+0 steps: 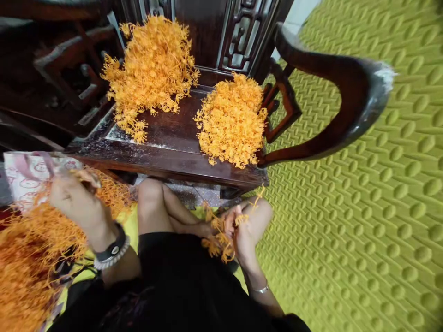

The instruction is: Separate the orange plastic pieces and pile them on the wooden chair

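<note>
Right hand [242, 235] by right knee, fingers closed on small bunch of orange strands [226, 251], curly tips spreading over lap. Left hand [74, 198] raised over loose orange tangle [20, 267], blurred; cannot tell whether it grips anything. Tangle large, uncombed-looking, beside patterned bag [26, 191]: seemingly bulk left to handle. Farther, on dark wooden chair [166, 133], two separate heaps: compact right heap [233, 120], bigger, looser left heap [152, 64]. Work looks partway; heaps likely handled portion, small bunch in progress.
</note>
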Demonstrator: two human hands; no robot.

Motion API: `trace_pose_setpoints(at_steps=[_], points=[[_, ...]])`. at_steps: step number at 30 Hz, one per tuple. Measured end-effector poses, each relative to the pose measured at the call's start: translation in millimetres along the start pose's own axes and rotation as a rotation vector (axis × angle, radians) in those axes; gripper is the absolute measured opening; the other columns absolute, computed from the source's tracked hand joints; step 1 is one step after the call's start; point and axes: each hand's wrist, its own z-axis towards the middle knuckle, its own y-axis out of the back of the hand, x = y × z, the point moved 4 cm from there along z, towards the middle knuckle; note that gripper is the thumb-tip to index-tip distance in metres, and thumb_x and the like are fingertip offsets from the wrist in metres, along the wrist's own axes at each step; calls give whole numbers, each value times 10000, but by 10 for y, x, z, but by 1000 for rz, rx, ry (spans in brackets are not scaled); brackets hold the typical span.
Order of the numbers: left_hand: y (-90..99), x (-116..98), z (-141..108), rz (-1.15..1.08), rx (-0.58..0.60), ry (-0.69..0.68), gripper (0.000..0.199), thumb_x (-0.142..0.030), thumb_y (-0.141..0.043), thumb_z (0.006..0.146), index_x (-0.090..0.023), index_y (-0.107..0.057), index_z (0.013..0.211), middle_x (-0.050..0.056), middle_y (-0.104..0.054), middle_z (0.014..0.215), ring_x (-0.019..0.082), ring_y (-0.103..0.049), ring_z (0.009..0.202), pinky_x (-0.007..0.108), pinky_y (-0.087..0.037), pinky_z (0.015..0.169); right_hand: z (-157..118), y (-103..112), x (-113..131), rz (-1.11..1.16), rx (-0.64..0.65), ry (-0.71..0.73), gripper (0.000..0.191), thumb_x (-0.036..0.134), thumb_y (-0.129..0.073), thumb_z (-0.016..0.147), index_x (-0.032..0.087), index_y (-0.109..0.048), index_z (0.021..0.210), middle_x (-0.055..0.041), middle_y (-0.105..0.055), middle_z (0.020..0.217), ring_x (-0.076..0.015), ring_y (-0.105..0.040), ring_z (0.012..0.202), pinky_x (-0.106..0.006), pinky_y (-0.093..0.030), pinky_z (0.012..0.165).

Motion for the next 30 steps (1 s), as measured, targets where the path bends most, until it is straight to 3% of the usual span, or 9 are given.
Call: trace_pose_setpoints(at_steps=[1,3,6,10,14,17,21,27,30], points=[[70,-46,22,24,-99,-59,379,-315,-321,990,-224,-668,865,-22,-597,722,97,-464,566,260,-332,498,12,11,-21,-8,9,-16,605,670,-422,862,204,-430,477,55,-282,394,-75,-205,366,-252,-162,388],[8,-124,-72,17,-101,-89,316,-366,-404,962,-240,-681,1048,-7,-636,787,105,-464,544,283,-312,486,54,-38,-37,-34,33,-22,520,614,-490,858,196,-475,548,57,-316,434,-77,-224,396,-243,-180,402],[-364,-197,-434,-100,161,-32,323,-345,-467,949,-257,-578,1239,-39,-521,596,114,-426,477,277,-328,470,142,-211,-5,-83,47,39,442,579,-546,839,198,-472,627,45,-374,547,-91,-283,485,-232,-236,449],[-828,-155,-938,-14,770,125,258,-322,-343,991,-223,-578,1032,-19,-556,677,131,-527,598,266,-406,576,225,-433,27,-157,84,130,457,595,-472,868,203,-422,637,38,-357,600,-104,-275,544,-237,-271,502],[-874,-168,-1042,53,906,16,338,-454,-335,961,-204,-452,765,-11,-528,671,147,-514,598,273,-383,573,233,-502,26,-253,131,186,477,576,-384,911,199,-408,620,28,-368,595,-114,-303,566,-248,-279,537],[-878,-190,-1014,136,850,-125,328,-466,-402,933,-207,-448,737,-25,-507,623,139,-494,542,265,-360,528,214,-508,48,-333,155,200,466,552,-367,924,196,-426,629,20,-397,597,-118,-322,573,-254,-266,542],[-840,-100,-894,199,626,-236,270,-257,-449,930,-204,-475,667,-29,-512,593,127,-495,537,256,-382,541,109,-609,64,-435,228,183,526,551,-367,928,190,-360,546,30,-326,533,-102,-271,523,-263,-217,523],[-80,-16,-173,176,-107,-168,327,-331,-254,995,-232,-419,731,-20,-370,677,160,-375,595,320,-329,580,-137,-531,-235,-487,375,77,668,580,-230,963,185,-397,452,29,-342,408,-87,-328,417,-247,-254,480],[32,-36,112,186,-53,-50,244,-373,-353,980,-253,-475,807,-12,-395,740,161,-384,641,328,-359,638,-140,-317,-400,-460,345,33,679,613,-269,944,180,-449,453,26,-378,395,-92,-376,414,-240,-286,483]])
